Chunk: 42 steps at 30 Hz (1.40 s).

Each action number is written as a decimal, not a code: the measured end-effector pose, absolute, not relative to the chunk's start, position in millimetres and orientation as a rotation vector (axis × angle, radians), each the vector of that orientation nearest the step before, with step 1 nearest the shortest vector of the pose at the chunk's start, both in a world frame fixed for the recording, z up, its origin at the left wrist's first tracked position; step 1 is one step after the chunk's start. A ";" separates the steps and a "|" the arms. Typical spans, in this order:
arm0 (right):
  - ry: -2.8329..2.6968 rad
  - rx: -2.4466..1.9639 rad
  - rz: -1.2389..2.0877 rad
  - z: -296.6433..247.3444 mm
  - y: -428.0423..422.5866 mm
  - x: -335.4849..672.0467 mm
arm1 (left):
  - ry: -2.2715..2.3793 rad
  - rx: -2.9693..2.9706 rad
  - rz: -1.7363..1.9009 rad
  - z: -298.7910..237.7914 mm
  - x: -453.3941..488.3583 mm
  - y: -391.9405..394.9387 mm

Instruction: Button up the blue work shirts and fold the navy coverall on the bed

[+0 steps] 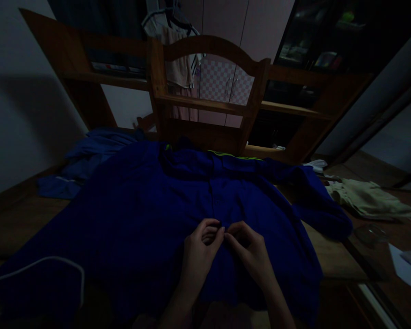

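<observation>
A dark blue shirt (pixel 140 205) with a yellow-green collar trim lies spread flat over the wooden table (pixel 332 258), collar away from me. My left hand (pixel 200 249) and my right hand (pixel 248 249) meet at the shirt's front placket, low down near me. Both pinch the cloth with curled fingers, fingertips almost touching each other. What lies between the fingertips is too dark and small to make out beyond the fabric itself.
A wooden chair back (pixel 208 96) stands behind the table. Another blue garment (pixel 89 160) lies bunched at the far left, a pale folded garment (pixel 370 198) at the right. A white cable (pixel 48 262) loops over the near left. Shelves and a wardrobe fill the background.
</observation>
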State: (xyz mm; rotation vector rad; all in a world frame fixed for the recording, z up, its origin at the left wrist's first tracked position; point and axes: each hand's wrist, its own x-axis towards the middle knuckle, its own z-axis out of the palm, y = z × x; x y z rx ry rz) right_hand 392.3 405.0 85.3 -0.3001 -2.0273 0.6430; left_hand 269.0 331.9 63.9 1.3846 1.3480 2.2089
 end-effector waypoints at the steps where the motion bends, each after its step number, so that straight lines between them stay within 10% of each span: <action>1: -2.037 -0.301 0.633 85.3 404.7 392.2 | 1.364 1.392 2.214 63.1 268.9 332.5; 42: -2.027 -0.347 0.615 83.7 403.0 392.0 | 1.102 1.388 2.095 66.9 247.1 330.9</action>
